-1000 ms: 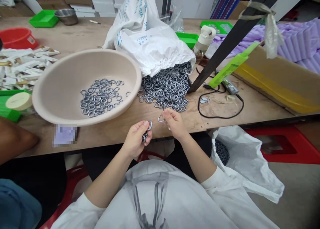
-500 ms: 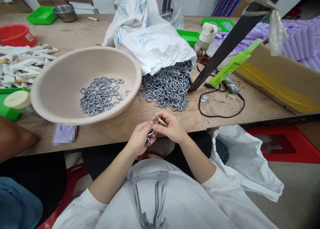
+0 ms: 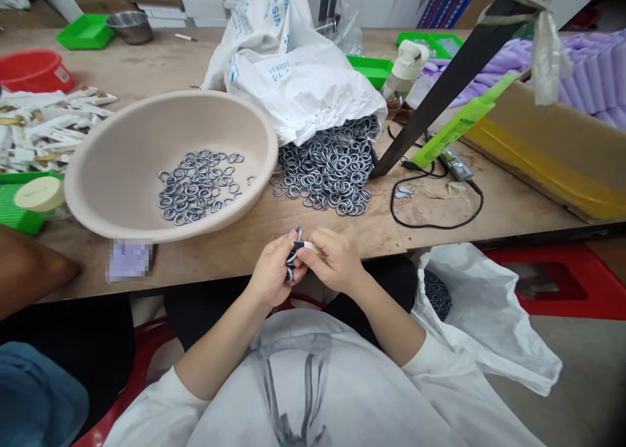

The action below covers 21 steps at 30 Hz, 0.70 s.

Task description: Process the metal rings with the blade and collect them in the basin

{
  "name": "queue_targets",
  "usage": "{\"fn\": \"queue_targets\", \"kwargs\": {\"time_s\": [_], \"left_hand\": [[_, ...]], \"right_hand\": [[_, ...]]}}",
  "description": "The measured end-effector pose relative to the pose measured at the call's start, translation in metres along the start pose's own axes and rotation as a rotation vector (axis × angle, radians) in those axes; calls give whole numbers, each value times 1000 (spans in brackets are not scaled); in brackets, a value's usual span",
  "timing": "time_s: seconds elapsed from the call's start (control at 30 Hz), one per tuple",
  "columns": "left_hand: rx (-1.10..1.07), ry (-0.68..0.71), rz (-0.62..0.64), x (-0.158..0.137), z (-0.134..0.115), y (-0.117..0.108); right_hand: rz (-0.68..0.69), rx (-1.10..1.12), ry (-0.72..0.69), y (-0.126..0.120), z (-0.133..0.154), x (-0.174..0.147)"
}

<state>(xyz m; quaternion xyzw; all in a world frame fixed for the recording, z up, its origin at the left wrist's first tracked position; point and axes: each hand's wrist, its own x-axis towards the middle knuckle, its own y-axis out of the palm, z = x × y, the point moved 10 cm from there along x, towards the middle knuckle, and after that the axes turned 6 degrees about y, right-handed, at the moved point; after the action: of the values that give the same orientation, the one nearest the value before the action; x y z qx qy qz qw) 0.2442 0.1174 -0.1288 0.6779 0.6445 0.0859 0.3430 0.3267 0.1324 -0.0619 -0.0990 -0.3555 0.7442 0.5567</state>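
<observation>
My left hand [image 3: 274, 271] is closed around a few grey rings [image 3: 289, 275], held just over the table's front edge. One ring stands up between its thumb and fingers. In my right hand [image 3: 337, 258] is a small knife-like tool [image 3: 309, 245] with a pale handle and a dark, flat tip. That tip touches or nearly touches the raised ring; which of the two I cannot tell. Beyond my hands, a large beige basin [image 3: 112, 154] contains many loose grey rings [image 3: 195, 189]. Beside it, a heap of the same rings [image 3: 337, 167] spills out of a white sack [image 3: 303, 88].
A dark slanted post [image 3: 440, 88] with a lime-green strip [image 3: 460, 128] rises right of the heap. A black cable [image 3: 435, 227] lies near it. An open white bag [image 3: 484, 303] with rings hangs at lower right. A co-worker's arm [image 3: 34, 264] rests at the left.
My right hand has turned the tool, so its dark tip now lies flat across the ring instead of pointing up and away. My left hand stays nearly in place, a ring now standing higher.
</observation>
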Motion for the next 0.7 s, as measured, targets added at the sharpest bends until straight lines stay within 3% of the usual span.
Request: {"fn": "queue_targets", "kwargs": {"time_s": [0.37, 0.7], "left_hand": [[31, 17, -43, -2, 0, -3], [-38, 23, -59, 14, -7, -23]], "right_hand": [[2, -58, -37, -2, 4, -1], [-23, 80, 130, 27, -21, 20]]}}
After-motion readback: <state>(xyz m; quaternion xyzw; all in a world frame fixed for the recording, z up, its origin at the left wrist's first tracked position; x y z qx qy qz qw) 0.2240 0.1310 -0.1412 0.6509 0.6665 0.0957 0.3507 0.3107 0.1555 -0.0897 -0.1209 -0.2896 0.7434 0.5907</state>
